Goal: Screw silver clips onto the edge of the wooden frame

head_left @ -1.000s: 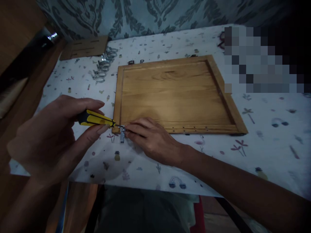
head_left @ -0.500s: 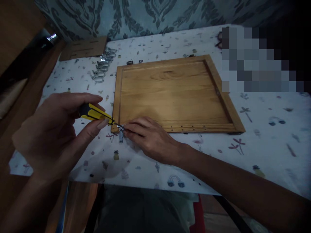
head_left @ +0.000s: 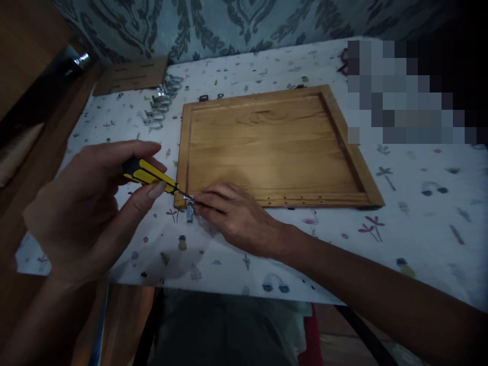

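My left hand (head_left: 87, 208) grips a yellow and black screwdriver (head_left: 154, 176) by its handle, between thumb and fingers. Its shaft slants down to the right onto a small silver metal latch (head_left: 189, 212) at the near left corner of a framed wooden panel (head_left: 263, 142). Pressed together, the fingertips of my right hand (head_left: 242, 218) are closed at the latch beside the screwdriver tip. They partly hide the latch, and any screw there is too small to make out. The panel lies flat, with several dark holes along its near edge.
A patterned white cloth (head_left: 224, 269) covers the table. Several loose metal latches (head_left: 160, 107) lie in a row behind the panel's left side, near a flat piece of brown cardboard (head_left: 131, 76). A patterned wall (head_left: 244, 25) stands behind. A pixelated area covers the upper right.
The fingers of my left hand have shifted slightly around the screwdriver handle, which is turned a little. The right hand, latch and panel stay in place.
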`<action>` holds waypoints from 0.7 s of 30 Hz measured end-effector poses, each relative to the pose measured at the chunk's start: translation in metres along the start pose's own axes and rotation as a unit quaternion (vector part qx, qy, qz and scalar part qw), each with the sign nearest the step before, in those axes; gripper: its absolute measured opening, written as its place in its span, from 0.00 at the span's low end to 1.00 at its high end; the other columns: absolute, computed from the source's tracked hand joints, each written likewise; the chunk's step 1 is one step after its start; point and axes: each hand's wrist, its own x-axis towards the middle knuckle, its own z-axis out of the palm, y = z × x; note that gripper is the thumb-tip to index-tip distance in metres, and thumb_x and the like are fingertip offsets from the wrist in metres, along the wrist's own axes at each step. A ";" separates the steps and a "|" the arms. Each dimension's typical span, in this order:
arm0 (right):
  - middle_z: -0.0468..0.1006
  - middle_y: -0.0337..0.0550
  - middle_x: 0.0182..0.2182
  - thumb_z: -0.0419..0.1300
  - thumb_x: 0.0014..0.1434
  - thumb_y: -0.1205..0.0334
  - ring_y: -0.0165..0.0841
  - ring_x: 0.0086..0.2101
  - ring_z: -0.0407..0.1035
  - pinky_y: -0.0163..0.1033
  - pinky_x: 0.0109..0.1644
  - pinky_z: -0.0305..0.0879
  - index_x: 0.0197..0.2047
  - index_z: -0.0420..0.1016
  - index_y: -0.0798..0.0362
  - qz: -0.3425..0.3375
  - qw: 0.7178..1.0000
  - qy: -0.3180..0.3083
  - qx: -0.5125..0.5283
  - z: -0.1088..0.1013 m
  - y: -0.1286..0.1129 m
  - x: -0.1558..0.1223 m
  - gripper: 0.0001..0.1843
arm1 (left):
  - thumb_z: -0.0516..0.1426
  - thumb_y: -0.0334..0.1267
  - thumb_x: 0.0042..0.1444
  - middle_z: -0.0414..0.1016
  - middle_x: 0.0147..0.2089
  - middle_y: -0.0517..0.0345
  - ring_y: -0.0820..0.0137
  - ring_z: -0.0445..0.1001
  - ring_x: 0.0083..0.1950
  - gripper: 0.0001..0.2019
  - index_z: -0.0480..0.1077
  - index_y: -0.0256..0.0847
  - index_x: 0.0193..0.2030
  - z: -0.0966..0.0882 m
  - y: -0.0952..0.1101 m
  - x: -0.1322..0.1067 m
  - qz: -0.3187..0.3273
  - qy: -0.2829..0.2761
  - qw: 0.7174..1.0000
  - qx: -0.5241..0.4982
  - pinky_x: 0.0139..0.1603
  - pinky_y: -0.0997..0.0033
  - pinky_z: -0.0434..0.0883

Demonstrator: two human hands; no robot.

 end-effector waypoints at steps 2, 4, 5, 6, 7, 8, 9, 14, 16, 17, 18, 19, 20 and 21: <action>0.79 0.53 0.47 0.50 0.68 0.71 0.41 0.49 0.67 0.49 0.50 0.69 0.47 0.76 0.61 0.002 1.000 -0.002 0.000 0.000 0.000 0.000 0.13 | 0.64 0.33 0.51 0.78 0.45 0.58 0.64 0.79 0.43 0.20 0.75 0.48 0.53 0.000 0.001 0.001 0.000 -0.001 1.000 0.003 0.47 0.57 0.80; 0.80 0.52 0.47 0.50 0.68 0.70 0.40 0.48 0.68 0.48 0.49 0.70 0.47 0.76 0.60 0.003 1.000 0.001 -0.005 0.000 0.000 0.000 0.14 | 0.64 0.33 0.52 0.78 0.45 0.57 0.65 0.79 0.43 0.19 0.75 0.45 0.52 0.000 0.001 0.001 -0.004 -0.003 1.000 0.002 0.47 0.58 0.80; 0.80 0.51 0.47 0.50 0.69 0.70 0.40 0.47 0.68 0.48 0.49 0.70 0.46 0.77 0.60 0.003 1.000 0.003 -0.006 0.000 0.000 0.000 0.13 | 0.64 0.33 0.52 0.78 0.45 0.57 0.65 0.79 0.43 0.19 0.75 0.45 0.53 0.000 0.000 0.001 -0.003 -0.004 1.000 0.001 0.47 0.58 0.80; 0.80 0.51 0.47 0.50 0.68 0.70 0.40 0.47 0.68 0.48 0.49 0.70 0.46 0.77 0.61 0.002 1.000 0.005 -0.007 0.000 0.000 0.001 0.13 | 0.64 0.33 0.52 0.78 0.45 0.57 0.64 0.79 0.44 0.20 0.74 0.46 0.53 -0.001 0.000 0.001 -0.001 -0.005 1.000 0.000 0.47 0.58 0.80; 0.80 0.52 0.47 0.51 0.68 0.70 0.41 0.47 0.68 0.48 0.49 0.70 0.46 0.77 0.62 -0.001 1.000 0.008 -0.007 0.000 0.000 0.001 0.13 | 0.63 0.33 0.53 0.78 0.46 0.57 0.64 0.79 0.44 0.20 0.74 0.47 0.53 -0.001 0.000 0.000 0.004 -0.005 1.000 0.000 0.47 0.57 0.80; 0.80 0.52 0.46 0.51 0.68 0.70 0.41 0.47 0.68 0.48 0.49 0.70 0.46 0.77 0.62 -0.003 1.000 0.011 -0.006 0.000 0.000 0.001 0.13 | 0.63 0.32 0.53 0.77 0.47 0.57 0.64 0.79 0.44 0.20 0.74 0.48 0.54 -0.001 -0.001 0.000 0.011 -0.005 1.000 -0.001 0.47 0.57 0.80; 0.80 0.53 0.46 0.51 0.68 0.70 0.41 0.47 0.68 0.48 0.49 0.70 0.46 0.77 0.63 -0.004 1.000 0.012 -0.006 0.000 0.000 0.001 0.13 | 0.63 0.32 0.53 0.77 0.47 0.58 0.65 0.79 0.44 0.21 0.74 0.50 0.55 -0.001 -0.001 -0.001 0.018 -0.004 1.000 -0.002 0.47 0.57 0.80; 0.79 0.50 0.48 0.50 0.68 0.70 0.41 0.48 0.68 0.47 0.50 0.70 0.47 0.76 0.60 -0.004 1.000 0.009 -0.016 0.001 0.000 0.000 0.13 | 0.63 0.32 0.53 0.77 0.46 0.57 0.63 0.79 0.44 0.20 0.74 0.51 0.54 -0.001 0.003 -0.002 -0.002 0.002 1.000 -0.012 0.47 0.54 0.81; 0.79 0.50 0.49 0.51 0.68 0.70 0.41 0.48 0.68 0.47 0.50 0.70 0.46 0.76 0.60 -0.003 1.000 0.008 -0.014 0.002 -0.001 0.000 0.13 | 0.62 0.34 0.55 0.76 0.46 0.56 0.61 0.78 0.46 0.20 0.73 0.54 0.55 -0.002 0.006 -0.002 -0.023 0.000 1.000 -0.009 0.48 0.52 0.80; 0.79 0.51 0.48 0.51 0.68 0.70 0.41 0.48 0.67 0.47 0.50 0.70 0.46 0.76 0.61 -0.002 1.000 0.007 -0.012 0.002 -0.001 0.000 0.13 | 0.62 0.34 0.56 0.75 0.47 0.56 0.61 0.78 0.47 0.20 0.73 0.56 0.55 -0.003 0.006 -0.002 -0.028 -0.002 1.000 -0.008 0.49 0.51 0.79; 0.79 0.51 0.48 0.51 0.68 0.70 0.41 0.48 0.67 0.47 0.50 0.70 0.46 0.76 0.61 -0.002 1.000 0.006 -0.011 0.002 -0.001 0.000 0.13 | 0.62 0.34 0.56 0.75 0.47 0.56 0.60 0.77 0.47 0.20 0.72 0.57 0.55 -0.004 0.007 -0.002 -0.030 -0.004 1.000 -0.008 0.49 0.50 0.78; 0.79 0.52 0.48 0.51 0.68 0.70 0.41 0.48 0.67 0.47 0.50 0.70 0.46 0.76 0.62 -0.003 1.000 0.008 -0.012 0.002 -0.001 0.000 0.13 | 0.62 0.35 0.56 0.74 0.47 0.55 0.60 0.77 0.47 0.20 0.73 0.57 0.55 -0.004 0.006 -0.002 -0.031 -0.004 0.999 -0.010 0.50 0.49 0.78; 0.80 0.51 0.47 0.51 0.68 0.71 0.41 0.48 0.67 0.47 0.50 0.70 0.46 0.76 0.62 -0.004 1.000 0.009 -0.014 0.002 -0.001 0.000 0.13 | 0.62 0.35 0.55 0.74 0.47 0.55 0.59 0.77 0.47 0.20 0.73 0.56 0.55 -0.004 0.006 -0.002 -0.029 -0.004 1.000 -0.012 0.49 0.48 0.78; 0.80 0.51 0.47 0.51 0.68 0.71 0.41 0.48 0.67 0.47 0.50 0.70 0.46 0.76 0.62 -0.005 1.000 0.011 -0.018 0.002 -0.001 0.000 0.13 | 0.63 0.35 0.54 0.75 0.47 0.54 0.58 0.78 0.46 0.20 0.73 0.55 0.54 -0.004 0.005 -0.002 -0.026 -0.004 1.000 -0.012 0.48 0.47 0.78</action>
